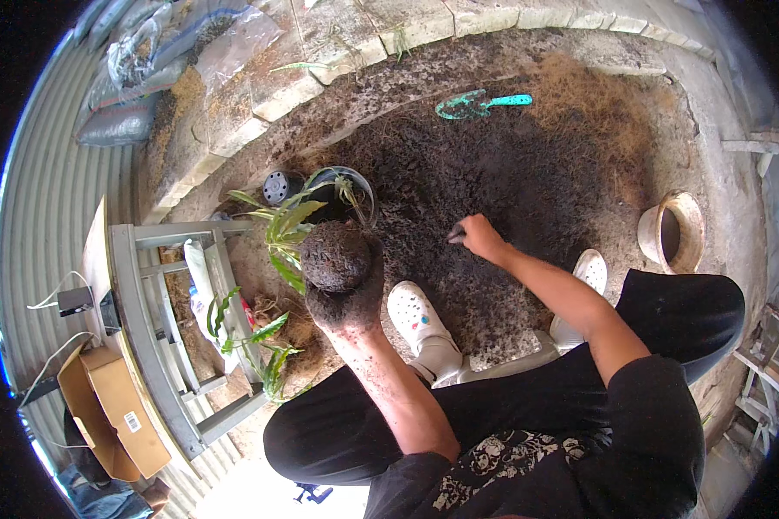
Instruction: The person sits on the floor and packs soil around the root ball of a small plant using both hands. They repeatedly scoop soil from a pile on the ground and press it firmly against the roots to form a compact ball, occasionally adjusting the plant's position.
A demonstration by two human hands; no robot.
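Observation:
My left hand [347, 308], caked in dark soil, holds a plant's round root ball [336, 256] with its underside facing the camera. The plant's long green leaves [289, 227] spread out to the left, beside a dark plastic pot [371, 194]. My right hand [480, 235] is over the heap of dark soil [428, 162], its fingers bent together and their tips dirty. Whether it pinches some soil cannot be told. A turquoise hand trowel [483, 104] lies on the far part of the soil, away from both hands.
Brown fibre [591, 110] lies at the soil's far right. A small pot with drainage holes [276, 187] lies at left, near a grey metal frame [169, 324] and another leafy plant [272, 363]. An off-white pot [688, 233] lies sideways at right. Paving blocks [285, 97] edge the far side.

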